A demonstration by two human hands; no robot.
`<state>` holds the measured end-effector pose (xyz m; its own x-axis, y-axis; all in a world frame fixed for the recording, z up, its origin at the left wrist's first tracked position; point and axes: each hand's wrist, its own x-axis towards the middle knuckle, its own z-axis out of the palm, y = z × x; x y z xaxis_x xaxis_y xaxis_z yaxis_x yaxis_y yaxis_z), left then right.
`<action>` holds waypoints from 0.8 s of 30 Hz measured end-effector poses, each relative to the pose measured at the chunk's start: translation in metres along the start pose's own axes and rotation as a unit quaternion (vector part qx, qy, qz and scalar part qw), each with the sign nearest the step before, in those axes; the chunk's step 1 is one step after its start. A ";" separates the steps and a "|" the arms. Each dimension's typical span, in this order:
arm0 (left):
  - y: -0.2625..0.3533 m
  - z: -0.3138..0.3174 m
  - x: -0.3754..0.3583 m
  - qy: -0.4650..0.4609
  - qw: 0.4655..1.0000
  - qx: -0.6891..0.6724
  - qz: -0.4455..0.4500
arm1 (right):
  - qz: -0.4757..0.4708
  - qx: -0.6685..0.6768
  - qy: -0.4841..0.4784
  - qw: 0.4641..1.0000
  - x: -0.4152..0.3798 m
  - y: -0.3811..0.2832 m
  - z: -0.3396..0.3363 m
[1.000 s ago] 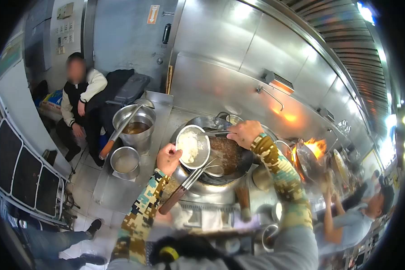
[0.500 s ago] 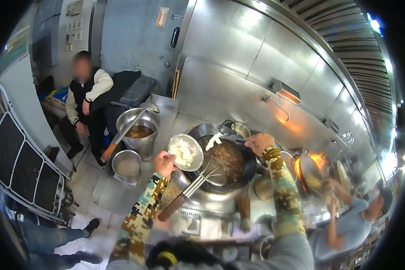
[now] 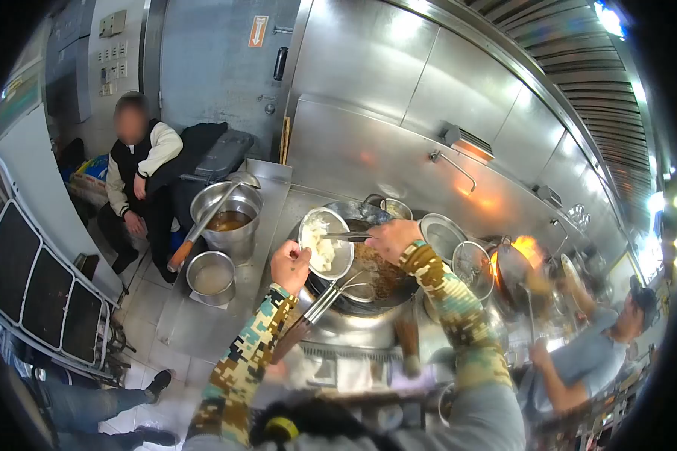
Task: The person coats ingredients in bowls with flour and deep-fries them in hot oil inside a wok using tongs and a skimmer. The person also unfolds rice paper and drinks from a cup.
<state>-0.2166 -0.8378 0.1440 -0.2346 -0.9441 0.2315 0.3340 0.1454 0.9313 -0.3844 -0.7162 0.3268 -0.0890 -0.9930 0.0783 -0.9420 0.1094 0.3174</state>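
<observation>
- Head view: left hand (image 3: 289,267) has its fingers closed on the rim of a bowl (image 3: 344,257), tilted, beside/over the near-left part of the wok (image 3: 346,209).
- Right hand (image 3: 395,240): fingers wrapped around a tongs-like tool (image 3: 346,237), its far end in the bowl at the white pieces (image 3: 319,244). Can't tell if its tips are gripping any.
- Status: bowl not emptied, a fair pile of white pieces in it. Wok already holds brown, wet-looking contents (image 3: 380,276). From where I stand, can't tell how many white pieces are in there, if any.
- Wooden-handled wire tool (image 3: 323,303) lies across the wok's near edge, neither hand on it.
- Metal pot (image 3: 237,244) with a ladle (image 3: 217,210) across it, plus a smaller pot (image 3: 212,293), on the counter (image 3: 184,323) to the left.
- Co-worker (image 3: 594,361) at right, by a flaming burner (image 3: 529,248).
</observation>
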 end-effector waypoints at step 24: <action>-0.005 -0.006 0.004 0.053 0.996 -0.043 -0.050 | -0.003 0.008 0.039 0.999 -0.025 0.017 0.014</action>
<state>-0.2135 -0.8443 0.1386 -0.1748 -0.9791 0.1041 0.3927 0.0277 0.9193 -0.4023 -0.6897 0.3174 -0.0582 -0.9869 0.1504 -0.9478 0.1019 0.3022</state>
